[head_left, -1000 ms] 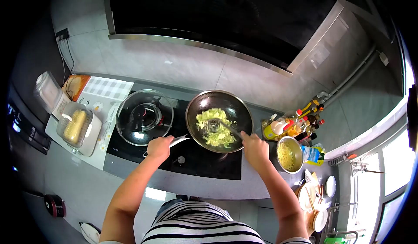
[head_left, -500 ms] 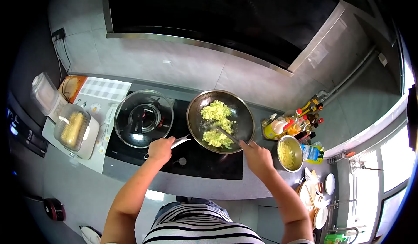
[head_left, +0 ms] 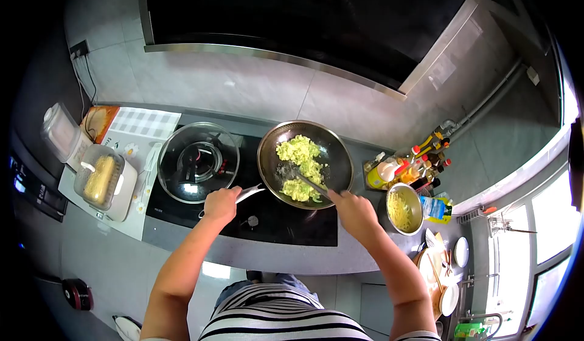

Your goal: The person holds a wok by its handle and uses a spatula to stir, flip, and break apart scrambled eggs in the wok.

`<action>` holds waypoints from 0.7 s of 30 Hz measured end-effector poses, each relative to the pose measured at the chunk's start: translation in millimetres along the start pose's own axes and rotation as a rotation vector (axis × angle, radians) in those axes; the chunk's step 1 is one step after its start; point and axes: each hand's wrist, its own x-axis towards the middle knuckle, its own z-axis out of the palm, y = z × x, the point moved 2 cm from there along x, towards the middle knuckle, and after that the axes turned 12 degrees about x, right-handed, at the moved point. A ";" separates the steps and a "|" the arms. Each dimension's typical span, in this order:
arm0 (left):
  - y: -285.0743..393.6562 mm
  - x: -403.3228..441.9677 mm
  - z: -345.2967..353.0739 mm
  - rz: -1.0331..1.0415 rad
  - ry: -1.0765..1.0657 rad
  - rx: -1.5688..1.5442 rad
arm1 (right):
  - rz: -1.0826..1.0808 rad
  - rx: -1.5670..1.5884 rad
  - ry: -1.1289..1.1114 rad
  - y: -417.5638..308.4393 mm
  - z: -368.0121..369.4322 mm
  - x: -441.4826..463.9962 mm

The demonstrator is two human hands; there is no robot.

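My left hand (head_left: 220,205) is closed around the metal handle (head_left: 249,192) of a wok (head_left: 339,158), which stands on the right side of the black cooktop. In the wok lie yellow-green clumps of food (head_left: 300,151) that look like egg with pale green slices. My right hand (head_left: 354,211) grips a spatula (head_left: 314,185) over the wok's front right rim. The spatula's head rests among the food, partly blurred. To the left, a glass lid (head_left: 173,165) with a black handle lies over the other burner.
Right of the wok stand a metal pot (head_left: 417,201) with pale shreds and several seasoning bottles (head_left: 380,175). Dishes (head_left: 448,300) and chopsticks lie farther right by the sink. A lidded container (head_left: 100,186) sits on the left counter. A range hood (head_left: 292,31) hangs above.
My right hand has pushed the spatula a little to the left and deeper into the wok. My left hand keeps its hold on the handle. The whole view has shifted slightly.
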 end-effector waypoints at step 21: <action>1.8 -4.2 5.4 -0.013 -0.080 0.007 | 0.075 -0.240 -0.037 -7.1 -13.8 -15.3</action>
